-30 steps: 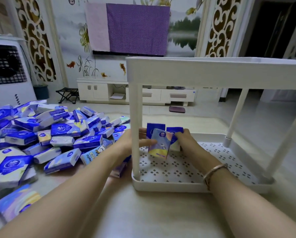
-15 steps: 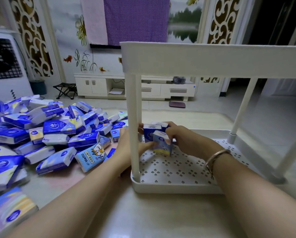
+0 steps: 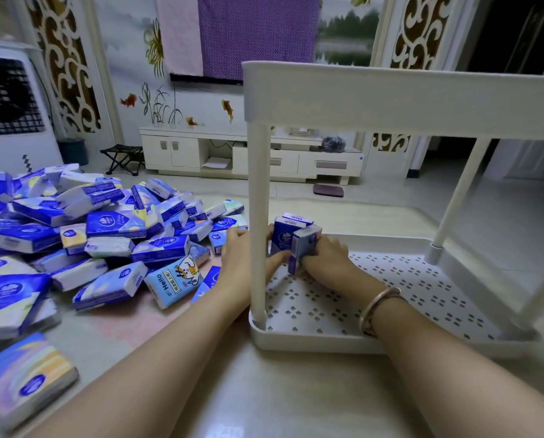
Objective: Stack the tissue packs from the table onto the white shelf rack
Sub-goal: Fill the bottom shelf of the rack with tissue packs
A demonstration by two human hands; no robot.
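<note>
— On the lower tray, near its back-left corner: what is listed from the head view?

— Item one, white shelf rack (image 3: 390,338), standing on the table (image 3: 280,399) with its perforated lower tray toward me and its upper tier across the top right. Item two, three small tissue packs (image 3: 284,237), upright and pressed together just right of the rack's front-left post (image 3: 258,222). Item three, my left hand (image 3: 237,259), reaching round the outside of that post, thumb against the blue front of the nearest pack; the post hides the fingers, so I cannot tell how fully they wrap it. Item four, my right hand (image 3: 326,259), inside the rack, fingers curled round the pale purple pack on the right of the group. A bangle (image 3: 376,308) sits on that wrist.

— And off the rack?

— Item five, heap of tissue packs (image 3: 106,229), blue, white and pastel wrappers, loose over the left half of the table, its nearest packs just beside my left hand. One light-blue pack marked "Hello" (image 3: 175,281) lies at the heap's near edge. One larger pack (image 3: 24,379) lies blurred at the table's front-left corner.

— Beyond the table?

— Item six, white low cabinet (image 3: 220,153) against the far wall, a folding stool (image 3: 122,158) to its left, purple cloth (image 3: 254,36) hung above.
</note>
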